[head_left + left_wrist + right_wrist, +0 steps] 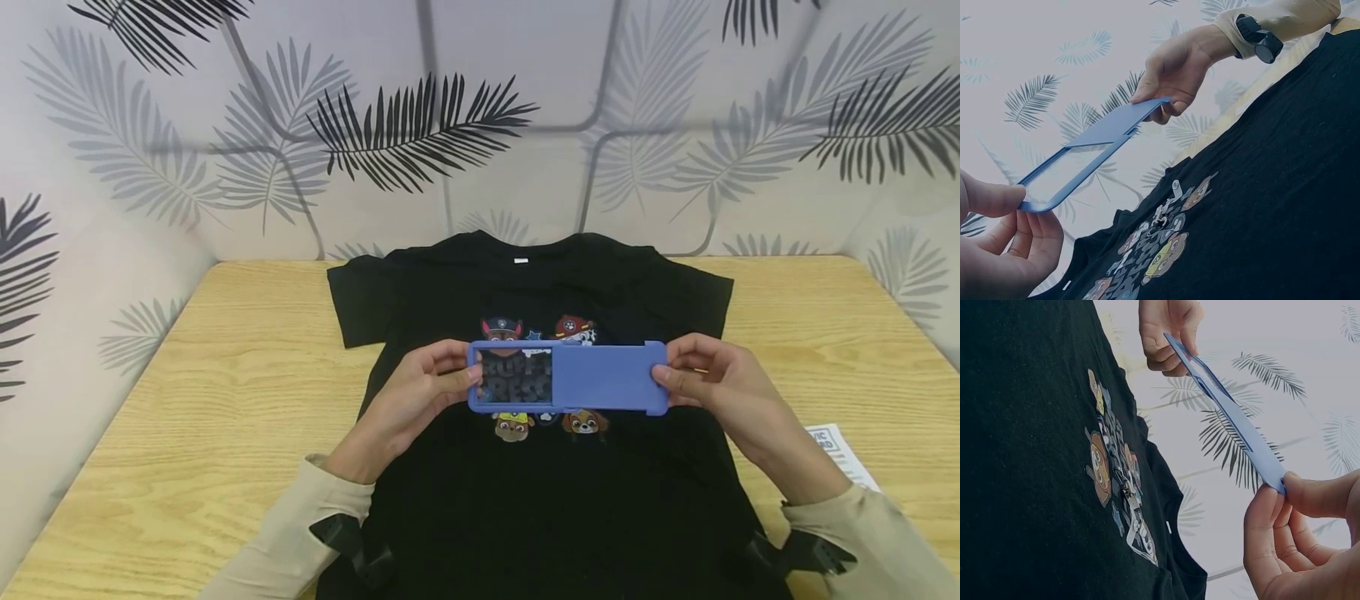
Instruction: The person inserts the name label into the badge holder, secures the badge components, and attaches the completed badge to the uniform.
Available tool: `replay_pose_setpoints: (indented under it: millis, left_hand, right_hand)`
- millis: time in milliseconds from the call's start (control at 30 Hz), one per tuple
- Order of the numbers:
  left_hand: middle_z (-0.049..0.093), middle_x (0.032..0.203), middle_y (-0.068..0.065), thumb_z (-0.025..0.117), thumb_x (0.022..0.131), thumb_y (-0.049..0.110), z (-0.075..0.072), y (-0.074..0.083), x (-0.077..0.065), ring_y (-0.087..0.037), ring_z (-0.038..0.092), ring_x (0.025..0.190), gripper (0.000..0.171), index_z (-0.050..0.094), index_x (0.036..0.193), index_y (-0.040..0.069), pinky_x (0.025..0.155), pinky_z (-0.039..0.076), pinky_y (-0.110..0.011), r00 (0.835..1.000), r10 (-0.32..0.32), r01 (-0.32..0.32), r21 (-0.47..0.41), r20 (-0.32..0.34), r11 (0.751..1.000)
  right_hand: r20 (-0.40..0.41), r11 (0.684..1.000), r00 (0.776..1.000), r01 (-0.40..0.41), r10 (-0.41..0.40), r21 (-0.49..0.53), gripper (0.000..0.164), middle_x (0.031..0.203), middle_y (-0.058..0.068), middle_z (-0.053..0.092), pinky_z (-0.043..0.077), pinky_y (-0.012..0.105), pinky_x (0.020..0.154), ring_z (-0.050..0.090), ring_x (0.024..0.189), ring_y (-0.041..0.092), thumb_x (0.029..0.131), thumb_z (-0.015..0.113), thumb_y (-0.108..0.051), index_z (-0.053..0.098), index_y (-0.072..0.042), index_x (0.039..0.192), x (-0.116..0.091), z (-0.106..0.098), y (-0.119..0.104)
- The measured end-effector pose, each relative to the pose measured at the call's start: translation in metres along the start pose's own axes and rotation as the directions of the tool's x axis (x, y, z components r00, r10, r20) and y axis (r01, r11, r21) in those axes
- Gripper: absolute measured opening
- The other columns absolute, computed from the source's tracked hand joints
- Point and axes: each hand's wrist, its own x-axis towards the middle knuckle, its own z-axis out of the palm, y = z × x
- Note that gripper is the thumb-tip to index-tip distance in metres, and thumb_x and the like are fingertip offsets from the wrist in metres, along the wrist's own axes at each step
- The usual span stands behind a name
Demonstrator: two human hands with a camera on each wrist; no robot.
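Both hands hold a flat blue plastic slide-out case (609,377) level above a black T-shirt (525,508). Its left half is a framed see-through window (515,377), through which parts of the shirt's grey lettering show; the right half is a solid blue panel. My left hand (420,392) pinches the window end between thumb and fingers. At the opposite end, my right hand (720,387) grips the panel the same way. In the right wrist view, the case (1235,419) appears nearly edge-on, apart from the shirt (1029,456).
The T-shirt lies spread on a wooden table (187,417), collar toward the back, with printed cartoon dog faces (512,427) on its chest. A white printed card (843,454) lies partly behind the right forearm. A leaf-patterned wall covering (480,183) closes off the back and sides.
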Motion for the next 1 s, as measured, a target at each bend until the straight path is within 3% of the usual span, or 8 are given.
replay_pose_setpoints:
  millis: [467,733,1000]
  left_hand:
    - [0.061,0.096,-0.007,0.056,0.094,-0.002,-0.003,-0.001,0.001,-0.022,0.057,0.092,0.021,0.055,0.114,-0.006,0.082,0.051,-0.03,1.0,0.003,-0.003,0.007,-0.03,1.0]
    - [0.061,0.092,-0.005,0.056,0.093,-0.003,-0.006,0.0,0.003,-0.02,0.058,0.088,0.018,0.055,0.11,-0.005,0.08,0.051,-0.029,0.998,0.017,-0.018,-0.015,-0.059,1.0]
    - [0.062,0.09,-0.004,0.057,0.093,-0.003,-0.011,0.001,0.004,-0.019,0.058,0.083,0.016,0.056,0.108,-0.003,0.079,0.051,-0.028,0.995,0.023,-0.028,-0.051,-0.097,0.998]
  right_hand:
    - [0.025,0.996,1.0,0.015,-0.018,0.085,0.008,0.087,-0.002,0.065,0.055,0.025,0.069,0.065,0.072,0.013,0.092,0.064,-0.005,0.058,-0.007,0.098,0.0,-0.003,0.001]
    - [0.033,0.986,0.999,0.034,-0.04,0.165,0.008,0.085,-0.001,0.064,0.055,0.024,0.067,0.064,0.071,0.012,0.092,0.063,-0.001,0.061,-0.008,0.095,0.0,-0.005,0.002]
    - [0.038,0.983,0.999,0.032,-0.039,0.179,0.008,0.084,0.0,0.064,0.055,0.025,0.066,0.064,0.069,0.012,0.091,0.063,-0.001,0.061,-0.009,0.094,0.0,-0.006,0.002]
